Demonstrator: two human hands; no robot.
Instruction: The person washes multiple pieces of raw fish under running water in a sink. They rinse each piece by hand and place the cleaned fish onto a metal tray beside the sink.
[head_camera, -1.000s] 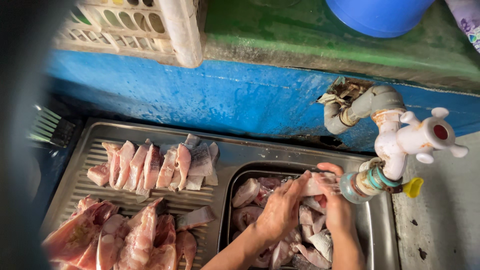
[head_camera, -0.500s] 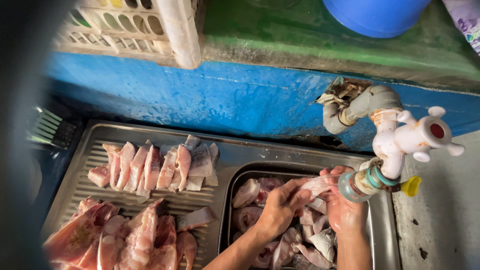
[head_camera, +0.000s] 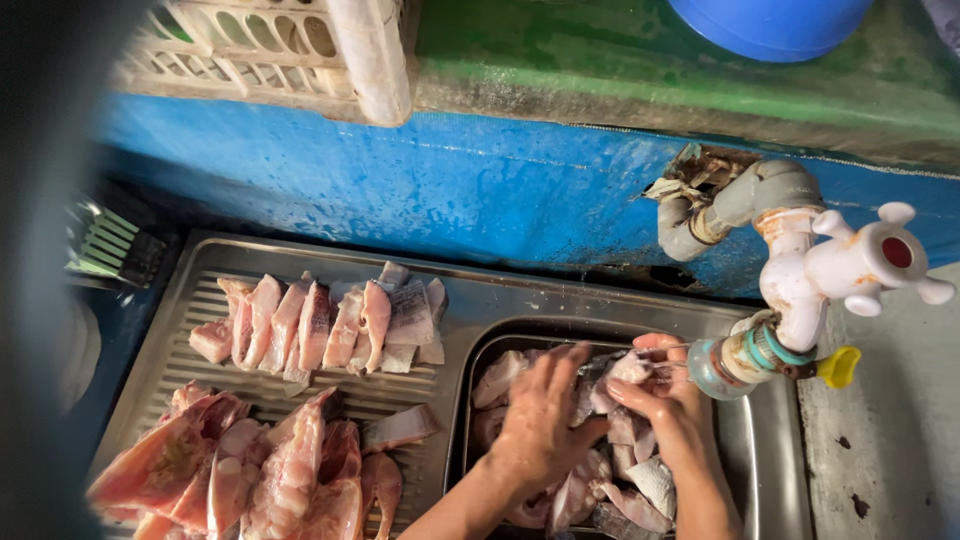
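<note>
Both hands work low in the sink basin (head_camera: 745, 440) at the lower right of the frame. The left hand (head_camera: 540, 415) lies palm-down over the fish pieces in the basin (head_camera: 640, 480), its fingers (head_camera: 565, 365) spread and curved loosely over the pile, pressing on it rather than clamped around any single piece. The right hand (head_camera: 672, 405) sits just beside it, directly under the spout of the tap (head_camera: 800, 290), with its fingers (head_camera: 640, 360) closed around a pale fish piece (head_camera: 628, 368) held up near the outlet. Whether water is running from the tap cannot be told.

The step in hand looks like rinsing: one piece is brought to the spout while the rest sit heaped beneath. Handling it further calls for a firm pinch, since the wet flesh is probably slippery, and for keeping the left hand steady on the pile so nothing slides about.

On the ribbed drainboard (head_camera: 200, 310) to the left, a neat row of cut fish slices (head_camera: 320, 320) stands on edge in the middle left of the frame, and a heap of larger pinkish fish slabs (head_camera: 250, 465) fills the lower left corner. A blue wall (head_camera: 400, 185) rises behind the sink, with a pale plastic crate (head_camera: 260, 45) on the ledge at upper left.
</note>
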